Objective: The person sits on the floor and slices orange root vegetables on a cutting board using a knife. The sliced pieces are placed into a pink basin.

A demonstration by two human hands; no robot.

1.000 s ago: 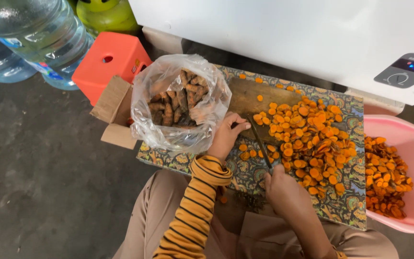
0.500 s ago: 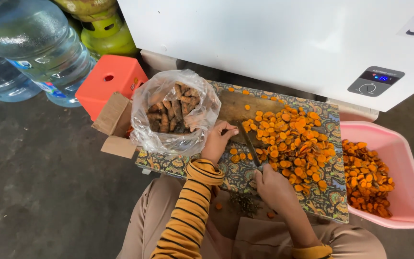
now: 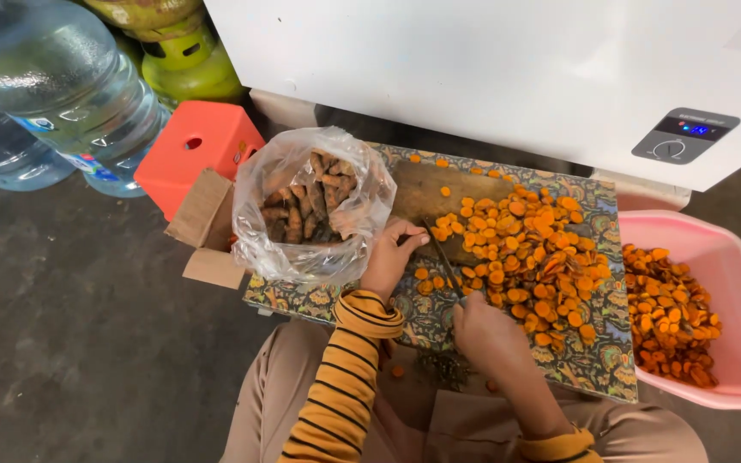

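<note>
Head: knife in right hand, blade beside left hand.

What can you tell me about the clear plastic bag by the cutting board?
The plastic bag is thin, clear and crinkled, its mouth rolled open. It holds brown, knobbly unpeeled roots. It sits upright, partly in an open cardboard box and partly on the patterned mat. The left hand is right beside it.

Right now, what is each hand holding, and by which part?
The right hand holds a knife by its handle, blade over the wooden cutting board. The left hand pinches something small at the blade; what it is cannot be told.
</note>
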